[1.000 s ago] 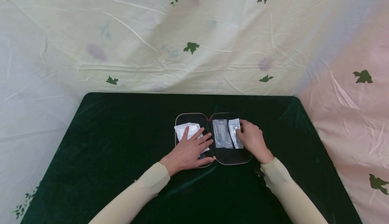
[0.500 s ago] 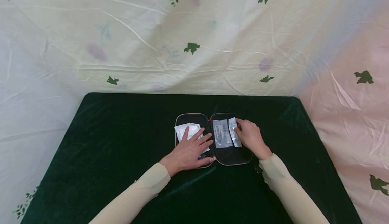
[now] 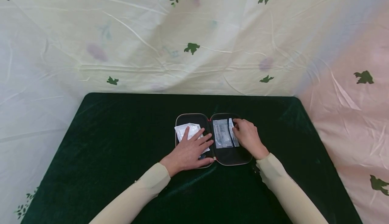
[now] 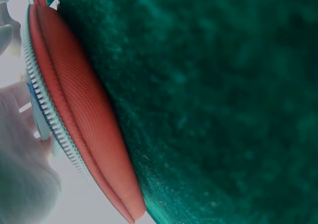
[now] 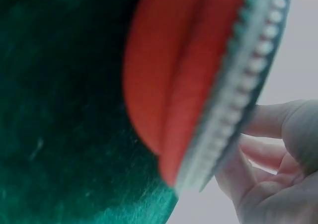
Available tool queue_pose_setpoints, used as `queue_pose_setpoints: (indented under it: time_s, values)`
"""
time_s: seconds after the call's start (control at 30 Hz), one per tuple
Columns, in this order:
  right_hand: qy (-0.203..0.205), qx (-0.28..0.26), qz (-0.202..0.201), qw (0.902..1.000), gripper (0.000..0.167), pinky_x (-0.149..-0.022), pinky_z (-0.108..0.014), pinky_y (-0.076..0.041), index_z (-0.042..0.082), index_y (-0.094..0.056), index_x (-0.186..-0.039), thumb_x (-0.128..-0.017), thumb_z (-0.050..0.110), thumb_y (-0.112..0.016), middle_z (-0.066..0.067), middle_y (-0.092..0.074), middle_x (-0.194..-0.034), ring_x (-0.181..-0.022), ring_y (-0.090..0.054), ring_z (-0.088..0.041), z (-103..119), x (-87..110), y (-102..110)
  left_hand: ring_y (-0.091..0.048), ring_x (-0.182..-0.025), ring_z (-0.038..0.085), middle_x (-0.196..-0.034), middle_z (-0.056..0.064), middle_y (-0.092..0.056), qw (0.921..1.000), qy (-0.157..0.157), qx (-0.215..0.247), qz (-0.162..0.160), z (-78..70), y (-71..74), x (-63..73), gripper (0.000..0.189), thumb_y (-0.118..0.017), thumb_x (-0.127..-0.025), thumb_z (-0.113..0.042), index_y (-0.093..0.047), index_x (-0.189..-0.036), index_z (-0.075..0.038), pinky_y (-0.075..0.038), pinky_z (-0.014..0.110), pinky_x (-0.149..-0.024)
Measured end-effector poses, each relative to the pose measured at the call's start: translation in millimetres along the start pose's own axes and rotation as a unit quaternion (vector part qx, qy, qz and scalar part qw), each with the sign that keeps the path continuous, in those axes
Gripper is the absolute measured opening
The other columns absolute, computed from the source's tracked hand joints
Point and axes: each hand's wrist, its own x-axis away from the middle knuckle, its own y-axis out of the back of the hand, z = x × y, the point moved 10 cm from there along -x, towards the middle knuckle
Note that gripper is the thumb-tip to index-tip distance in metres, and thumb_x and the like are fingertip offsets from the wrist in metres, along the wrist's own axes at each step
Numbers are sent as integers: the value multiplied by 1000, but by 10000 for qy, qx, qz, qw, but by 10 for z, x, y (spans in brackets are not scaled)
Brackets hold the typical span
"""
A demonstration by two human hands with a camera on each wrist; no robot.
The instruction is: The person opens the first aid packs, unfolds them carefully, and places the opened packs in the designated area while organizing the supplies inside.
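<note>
A zip case, black inside, lies spread flat on the table. My left hand rests with fingers spread over white packets in its left half. My right hand pinches the right edge of a narrow silvery packet in the right half. Left of that packet, close beside it, lies a wider grey foil packet. Both wrist views show the case's red outer shell and pale zip teeth from the side; the case rim hides some of the fingertips there.
A dark green velvety cloth covers the table. Pale curtains with green leaf-like patches hang behind it and at both sides. A small dark object lies near the right cuff, too small to make out.
My right hand has moved left, bringing the narrow packet with it towards the wider grey packet. The gap between them has narrowed. My left hand has stayed still.
</note>
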Motion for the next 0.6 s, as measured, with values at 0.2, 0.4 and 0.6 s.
queue_pose_setpoints:
  time_s: [0.2, 0.4, 0.6]
  values:
    - [-212, -169, 147, 9995, 37, -66, -36, -50, -7, -62, -135, -100, 4, -60, -21, -69, -108, -84, -61, -27, -30, -26, -26, -10, -160, 27, -169, -2, -28, 10000, -9, -1, 8, -4, 0, 0, 76, -35, -101, -73, -45, -159, -25, -3, 68, -121]
    - [-303, -355, 258, 9986, 36, -65, -34, -47, -6, -63, -134, -100, 5, -57, -20, -68, -110, -81, -59, -26, -35, -15, -57, -10, -160, 27, -169, -2, -29, 10000, -11, -11, 22, -3, -1, -3, 76, -35, -101, -73, -45, -159, -25, -4, 69, -121]
    - [-337, -479, 255, 9980, 35, -65, -34, -46, -5, -64, -133, -100, 6, -57, -19, -68, -109, -81, -58, -25, -36, -1, -70, -10, -160, 27, -169, -2, -28, 10000, 1, 4, 37, -4, 5, 0, 75, -35, -101, -73, -45, -159, -25, -4, 69, -121]
